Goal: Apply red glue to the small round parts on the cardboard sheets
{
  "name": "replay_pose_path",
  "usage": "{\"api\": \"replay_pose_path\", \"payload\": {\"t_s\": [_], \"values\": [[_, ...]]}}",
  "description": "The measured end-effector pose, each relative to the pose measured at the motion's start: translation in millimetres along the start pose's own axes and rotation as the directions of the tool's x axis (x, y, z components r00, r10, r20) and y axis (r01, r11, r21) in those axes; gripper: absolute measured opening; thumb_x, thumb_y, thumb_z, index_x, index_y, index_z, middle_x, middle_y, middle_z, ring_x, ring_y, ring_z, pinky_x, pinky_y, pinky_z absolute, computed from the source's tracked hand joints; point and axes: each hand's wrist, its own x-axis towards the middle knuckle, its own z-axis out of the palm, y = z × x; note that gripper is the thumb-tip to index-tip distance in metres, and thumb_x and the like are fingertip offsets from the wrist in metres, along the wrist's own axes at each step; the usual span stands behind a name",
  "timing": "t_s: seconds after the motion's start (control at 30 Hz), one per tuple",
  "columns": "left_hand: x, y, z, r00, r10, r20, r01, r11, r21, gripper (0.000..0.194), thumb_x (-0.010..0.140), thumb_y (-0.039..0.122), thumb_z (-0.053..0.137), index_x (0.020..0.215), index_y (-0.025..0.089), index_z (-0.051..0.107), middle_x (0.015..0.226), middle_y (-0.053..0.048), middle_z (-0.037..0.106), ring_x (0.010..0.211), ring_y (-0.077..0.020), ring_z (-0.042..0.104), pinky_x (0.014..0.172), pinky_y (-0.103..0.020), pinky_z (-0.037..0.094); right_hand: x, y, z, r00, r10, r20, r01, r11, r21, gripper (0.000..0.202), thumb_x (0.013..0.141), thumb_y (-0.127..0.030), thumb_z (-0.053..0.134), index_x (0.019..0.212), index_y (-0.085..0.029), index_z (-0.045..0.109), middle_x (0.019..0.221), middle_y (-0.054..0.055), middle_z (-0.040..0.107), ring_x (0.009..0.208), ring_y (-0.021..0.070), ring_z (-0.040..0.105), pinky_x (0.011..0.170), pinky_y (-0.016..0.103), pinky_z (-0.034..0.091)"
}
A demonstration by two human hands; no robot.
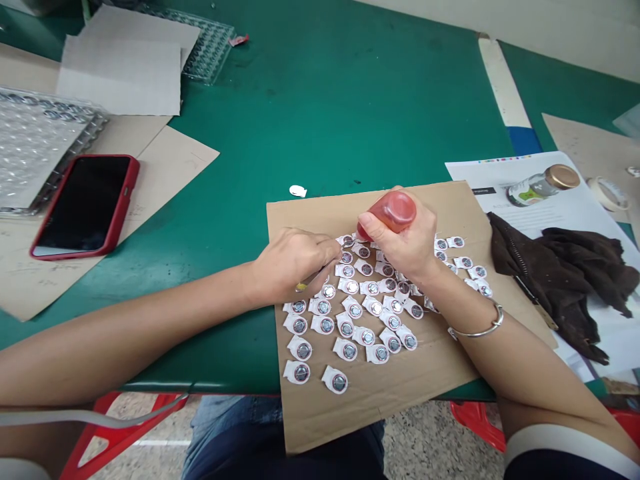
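My right hand [413, 237] is wrapped round a red translucent squeeze bottle [395, 210], tipped with its base up and its tip hidden low among the white tabs. Close by on the left, my left hand [297, 263] is closed in a pinch on a thin tool with a yellow mark [301, 287]; most of that tool is hidden by the fingers. Under both hands lies a brown cardboard sheet [415, 387]. Many small white tabs, each with a round silvery disc, are spread over it, such as this tab [335, 380] near the front.
A red-cased phone [85, 207], paper sheets [120, 73] and clear plastic trays [213, 50] lie left. One white piece [298, 191] sits beyond the cardboard. At right are a glass jar [540, 187], dark cloth [565, 273] and tape roll [607, 193].
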Motion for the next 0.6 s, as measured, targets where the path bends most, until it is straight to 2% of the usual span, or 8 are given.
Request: {"api": "replay_pose_path", "payload": {"t_s": [0.2, 0.6], "values": [[0.6, -0.4, -0.3, 1.0, 0.005, -0.022, -0.005, 1.0, 0.003, 0.015, 0.077, 0.012, 0.045, 0.079, 0.016, 0.059, 0.068, 0.002, 0.064, 0.06, -0.0114, 0.061, 0.052, -0.023, 0.041, -0.5, -2.0, -0.2, 1.0, -0.005, 0.005, 0.005, 1.0, 0.014, 0.029, 0.071, -0.044, 0.066, 0.069, -0.021, 0.049, 0.066, -0.001, 0.051, 0.06, 0.013, 0.048, 0.061, 0.034, 0.045], [0.9, -0.1, -2.6, 0.999, -0.029, 0.023, 0.029, 1.0, -0.003, 0.015, 0.077, 0.013, 0.045, 0.08, 0.016, 0.059, 0.07, 0.001, 0.064, 0.063, -0.0121, 0.061, 0.055, -0.022, 0.042, -0.8, -2.5, 0.1, 1.0, -0.006, -0.012, 0.006, 1.0, 0.015, 0.032, 0.071, -0.047, 0.065, 0.067, -0.02, 0.049, 0.064, -0.001, 0.051, 0.059, 0.0127, 0.048, 0.06, 0.034, 0.045]]}}
